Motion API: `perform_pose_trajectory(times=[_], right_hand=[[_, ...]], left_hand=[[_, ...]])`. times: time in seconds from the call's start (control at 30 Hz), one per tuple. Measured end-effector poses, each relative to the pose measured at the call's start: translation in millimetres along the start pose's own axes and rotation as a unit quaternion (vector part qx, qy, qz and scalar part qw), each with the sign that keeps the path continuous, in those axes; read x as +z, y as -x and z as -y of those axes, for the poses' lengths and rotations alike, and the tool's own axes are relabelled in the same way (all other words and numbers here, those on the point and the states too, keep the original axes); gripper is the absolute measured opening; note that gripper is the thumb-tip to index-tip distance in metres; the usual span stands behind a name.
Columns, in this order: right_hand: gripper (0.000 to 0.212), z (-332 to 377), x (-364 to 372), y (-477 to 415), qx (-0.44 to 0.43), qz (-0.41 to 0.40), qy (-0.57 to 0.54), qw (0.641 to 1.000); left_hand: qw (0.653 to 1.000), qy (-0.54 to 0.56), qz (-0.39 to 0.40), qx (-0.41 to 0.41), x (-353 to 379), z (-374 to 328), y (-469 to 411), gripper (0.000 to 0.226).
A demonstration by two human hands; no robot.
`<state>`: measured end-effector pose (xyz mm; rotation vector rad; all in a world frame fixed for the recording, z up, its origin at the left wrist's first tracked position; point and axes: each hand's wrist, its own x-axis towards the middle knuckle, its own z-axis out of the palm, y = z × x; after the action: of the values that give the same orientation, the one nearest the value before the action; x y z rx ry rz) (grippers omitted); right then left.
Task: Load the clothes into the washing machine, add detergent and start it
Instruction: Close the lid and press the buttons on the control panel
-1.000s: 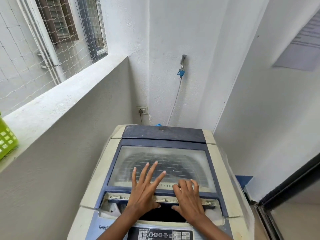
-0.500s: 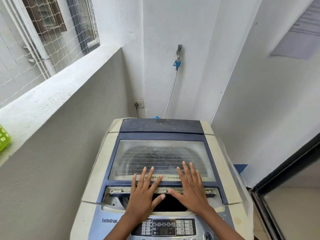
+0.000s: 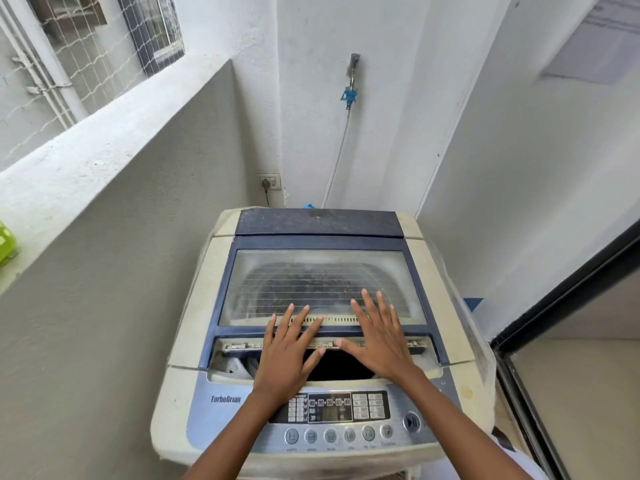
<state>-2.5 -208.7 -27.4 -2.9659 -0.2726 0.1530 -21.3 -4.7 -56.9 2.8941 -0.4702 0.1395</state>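
The washing machine (image 3: 311, 341) lid (image 3: 322, 289) lies almost down; left hand (image 3: 289, 355) and right hand (image 3: 379, 337) press it with spread fingers (image 3: 367, 299), likely closing it

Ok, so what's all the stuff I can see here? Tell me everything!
washing machine: one, cream and blue, in the corner
lid: one, clear with a dark blue frame, on top of the machine
control panel: one, blue-grey, near edge of the machine
tap: one, metal with a blue fitting, back wall
hose: one, pale, hanging from the tap
socket: one, white, plug in it, low on the back wall
green container: one, on the ledge, mostly out of view
paper sheet: one, white, high on the right wall
left hand: flat on the lid's front
right hand: flat on the lid's front
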Motion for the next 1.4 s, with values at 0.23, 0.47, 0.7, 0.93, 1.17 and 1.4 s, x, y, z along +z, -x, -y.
perform_pose_trajectory(times=[0.23, 0.47, 0.7, 0.93, 1.17, 1.4], right_hand=[[0.113, 0.7, -7.0, 1.3, -0.009, 0.036, -0.013, 0.999], [0.063, -14.8, -21.0, 52.2, -0.027, -0.078, -0.207, 0.975], [0.032, -32.0, 14.5, 131.3, 0.088, -0.32, -0.266, 0.905], [0.041, -43.6, 43.9, 173.2, 0.072, -0.3, -0.183, 0.933], [0.045, -36.7, 59.9, 171.7, 0.078, -0.273, -0.079, 0.956], [0.056, -40.1, 65.3, 173.1, 0.075, -0.27, -0.043, 0.959]], left_hand=[[0.999, -0.024, 0.017, -0.018, -10.6, -6.4, 2.3, 0.051], [0.996, 0.007, -0.047, -0.076, -24.5, -9.3, 39.6, 0.054], [0.989, 0.039, -0.1, -0.106, -19.2, 12.3, 96.4, 0.046], [0.99, -0.015, -0.101, -0.093, -18.0, 12.4, 103.9, 0.04], [0.989, -0.01, -0.109, -0.101, -14.9, 12.0, 106.1, 0.041], [0.988, 0.001, -0.11, -0.112, -15.7, 8.3, 107.8, 0.044]])
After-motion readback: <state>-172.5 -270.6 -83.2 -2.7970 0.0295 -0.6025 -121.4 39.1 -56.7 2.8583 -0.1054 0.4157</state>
